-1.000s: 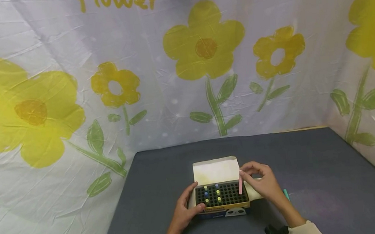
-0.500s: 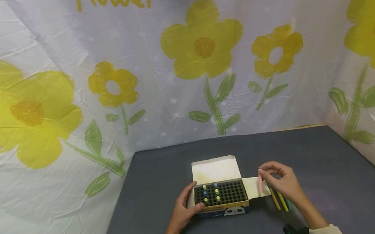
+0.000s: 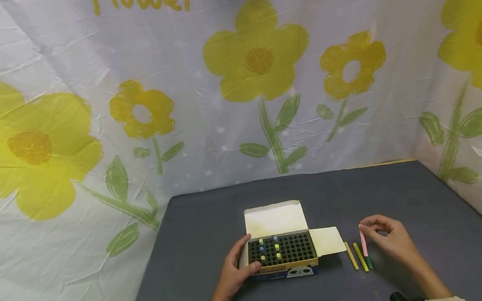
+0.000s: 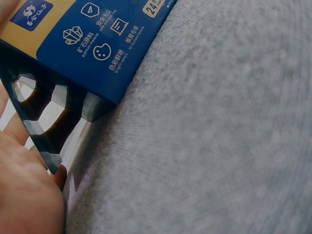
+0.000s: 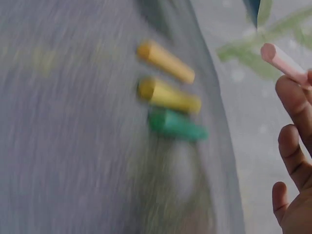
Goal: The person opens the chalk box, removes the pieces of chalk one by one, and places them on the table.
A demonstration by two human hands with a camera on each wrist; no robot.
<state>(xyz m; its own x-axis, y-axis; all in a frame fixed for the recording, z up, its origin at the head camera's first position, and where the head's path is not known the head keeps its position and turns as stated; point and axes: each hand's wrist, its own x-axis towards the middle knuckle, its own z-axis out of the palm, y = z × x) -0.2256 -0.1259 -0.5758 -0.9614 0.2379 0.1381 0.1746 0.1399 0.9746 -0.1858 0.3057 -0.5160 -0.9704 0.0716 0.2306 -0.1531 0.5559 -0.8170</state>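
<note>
A chalk box [image 3: 305,262] stands with its lid and right flap folded out, showing a black holder [image 3: 295,250] full of round holes. Several yellow and blue chalk ends poke up at its left side. My left hand [image 3: 232,275] grips the box's left end, thumb at the front edge and fingers behind. In the left wrist view, the palm [image 4: 29,195] lies along the end with cut-out openings. Between thumb and fingertips, my right hand [image 3: 392,242] pinches a pink chalk stick [image 3: 363,241], held nearly upright above a green chalk stick [image 3: 369,263].
Left of the green stick lie a yellow chalk stick [image 3: 361,257] and an orange-yellow chalk stick [image 3: 351,256], roughly side by side on the dark grey tabletop [image 3: 212,219]. The white right flap [image 3: 328,241] reaches towards them. A flower-printed curtain [image 3: 208,172] closes off the back.
My right hand has carried the pink chalk from over the holder rightwards past the flap, to the sticks on the table. My left hand has stayed on the box.
</note>
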